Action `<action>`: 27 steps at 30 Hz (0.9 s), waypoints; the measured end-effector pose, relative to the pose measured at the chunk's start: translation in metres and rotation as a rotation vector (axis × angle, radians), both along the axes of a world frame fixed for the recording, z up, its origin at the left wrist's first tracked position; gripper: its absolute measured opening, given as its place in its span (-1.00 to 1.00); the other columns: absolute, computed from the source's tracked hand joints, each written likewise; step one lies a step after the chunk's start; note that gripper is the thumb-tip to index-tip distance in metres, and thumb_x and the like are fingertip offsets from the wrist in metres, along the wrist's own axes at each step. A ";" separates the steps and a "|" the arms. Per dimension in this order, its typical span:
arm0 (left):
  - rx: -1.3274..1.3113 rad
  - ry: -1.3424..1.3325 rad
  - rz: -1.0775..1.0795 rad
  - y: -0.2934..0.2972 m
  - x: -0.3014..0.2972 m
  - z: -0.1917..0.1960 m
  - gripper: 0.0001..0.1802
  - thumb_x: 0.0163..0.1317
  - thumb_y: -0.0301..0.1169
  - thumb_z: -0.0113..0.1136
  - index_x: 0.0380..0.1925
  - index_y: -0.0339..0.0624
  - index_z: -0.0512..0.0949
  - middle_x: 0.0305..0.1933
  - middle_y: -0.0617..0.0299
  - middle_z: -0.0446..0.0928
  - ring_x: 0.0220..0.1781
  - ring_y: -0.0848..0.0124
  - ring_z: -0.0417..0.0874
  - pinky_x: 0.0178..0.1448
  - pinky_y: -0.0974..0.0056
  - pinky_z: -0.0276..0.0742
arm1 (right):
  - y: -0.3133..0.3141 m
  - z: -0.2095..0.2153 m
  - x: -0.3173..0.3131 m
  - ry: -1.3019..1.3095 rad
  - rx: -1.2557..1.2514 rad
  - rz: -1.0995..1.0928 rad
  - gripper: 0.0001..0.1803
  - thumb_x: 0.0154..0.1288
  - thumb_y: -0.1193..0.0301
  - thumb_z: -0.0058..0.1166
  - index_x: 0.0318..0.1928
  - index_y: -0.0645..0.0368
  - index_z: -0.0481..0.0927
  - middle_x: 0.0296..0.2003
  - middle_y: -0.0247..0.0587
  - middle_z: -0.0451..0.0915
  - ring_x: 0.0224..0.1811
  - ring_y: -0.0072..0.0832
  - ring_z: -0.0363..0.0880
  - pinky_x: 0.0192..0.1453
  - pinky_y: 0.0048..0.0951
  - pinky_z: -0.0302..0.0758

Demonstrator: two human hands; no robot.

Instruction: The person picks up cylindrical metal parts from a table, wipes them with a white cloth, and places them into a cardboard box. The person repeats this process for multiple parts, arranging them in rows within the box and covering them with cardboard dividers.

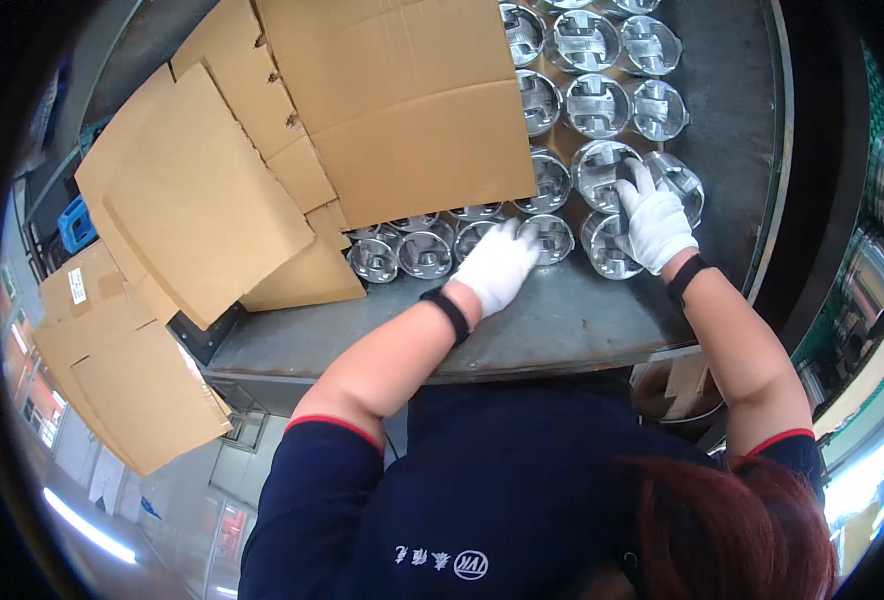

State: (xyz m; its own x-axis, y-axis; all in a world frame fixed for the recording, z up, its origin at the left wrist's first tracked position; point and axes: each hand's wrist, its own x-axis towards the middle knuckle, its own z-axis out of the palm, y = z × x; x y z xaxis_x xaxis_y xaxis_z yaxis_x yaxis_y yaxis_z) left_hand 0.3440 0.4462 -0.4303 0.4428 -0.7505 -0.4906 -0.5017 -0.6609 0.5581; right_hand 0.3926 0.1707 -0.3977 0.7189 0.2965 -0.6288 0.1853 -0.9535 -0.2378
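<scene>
Both my hands wear white gloves. My left hand (502, 268) rests at the front row of metal engine pistons, its fingers stretched out and slightly blurred beside a piston (547, 240). My right hand (654, 222) has its fingertips hooked over the rim of a piston (600, 176), which looks a little larger than those around it. Close to that hand's thumb is a tilted piston (608, 248). Another piston (678, 186) leans partly behind the right hand. The pistons stand with their hollow sides up.
A large cardboard sheet (402, 110) covers many pistons at the left. More cardboard pieces (192, 200) overlap it and hang over the left side. The metal table (442, 335) has a front edge near my body and a raised rim (780, 130) at the right.
</scene>
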 end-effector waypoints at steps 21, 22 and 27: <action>0.185 -0.222 0.305 -0.138 0.035 -0.064 -0.20 0.23 -0.37 0.15 0.52 0.03 0.18 0.59 -0.03 0.14 0.05 0.00 0.62 -0.03 -0.03 0.64 | -0.024 0.143 -0.046 -0.315 0.333 -0.412 -0.17 -0.21 0.47 0.45 0.20 0.15 0.43 0.22 0.26 0.38 0.21 0.23 0.47 0.24 0.03 0.49; 0.189 -0.248 0.333 -0.147 0.039 -0.068 -0.18 0.23 -0.38 0.14 0.53 0.03 0.15 0.61 -0.04 0.11 0.04 -0.02 0.61 -0.02 -0.04 0.64 | -0.027 0.148 -0.048 -0.308 0.334 -0.418 -0.17 -0.21 0.47 0.45 0.20 0.15 0.42 0.22 0.26 0.39 0.21 0.23 0.47 0.24 0.04 0.49; 0.257 -0.084 0.705 -0.182 0.069 -0.061 -0.06 0.19 -0.40 0.17 0.57 0.01 -0.01 0.64 -0.07 0.00 0.07 -0.11 0.61 0.07 -0.04 0.64 | -0.035 0.163 -0.052 -0.267 0.356 -0.466 -0.13 -0.22 0.46 0.47 0.23 0.19 0.40 0.23 0.28 0.35 0.24 0.24 0.43 0.28 0.03 0.45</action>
